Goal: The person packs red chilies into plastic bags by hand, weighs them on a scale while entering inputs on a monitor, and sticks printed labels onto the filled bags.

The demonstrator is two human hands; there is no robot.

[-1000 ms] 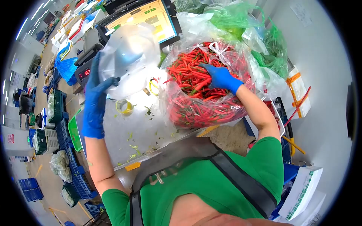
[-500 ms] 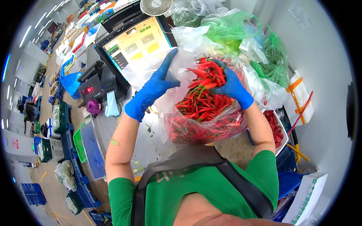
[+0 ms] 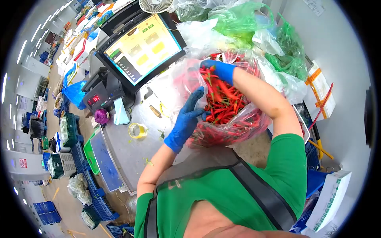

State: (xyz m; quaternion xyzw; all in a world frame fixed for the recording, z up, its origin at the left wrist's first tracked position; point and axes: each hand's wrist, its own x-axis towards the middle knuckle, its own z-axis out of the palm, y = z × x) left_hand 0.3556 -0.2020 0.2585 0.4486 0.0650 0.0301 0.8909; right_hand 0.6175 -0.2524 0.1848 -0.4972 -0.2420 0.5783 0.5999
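Observation:
A large clear plastic bag [image 3: 222, 137] full of red chili peppers [image 3: 226, 107] sits on the metal counter before me. My left hand [image 3: 187, 122], in a blue glove, is at its left edge, fingers curled against a thin translucent plastic bag [image 3: 186, 79]. My right hand [image 3: 219, 70], also blue-gloved, reaches across to the mouth of that thin bag. Red chilies show just under its fingers, which are partly hidden, and it appears to grip a handful of them.
Behind the counter [image 3: 131, 158] stand a touchscreen monitor [image 3: 143, 47] and a scale display [image 3: 95, 99]. A purple cabbage [image 3: 102, 116], a roll of yellow tape [image 3: 137, 131] and a knife [image 3: 155, 111] lie leftward. Green and white plastic bags [image 3: 242, 23] are heaped at the back.
My right hand has moved left with chilies to the thin bag. My left hand has come down and right, drawing the thin bag off the screen and uncovering the tape and knife.

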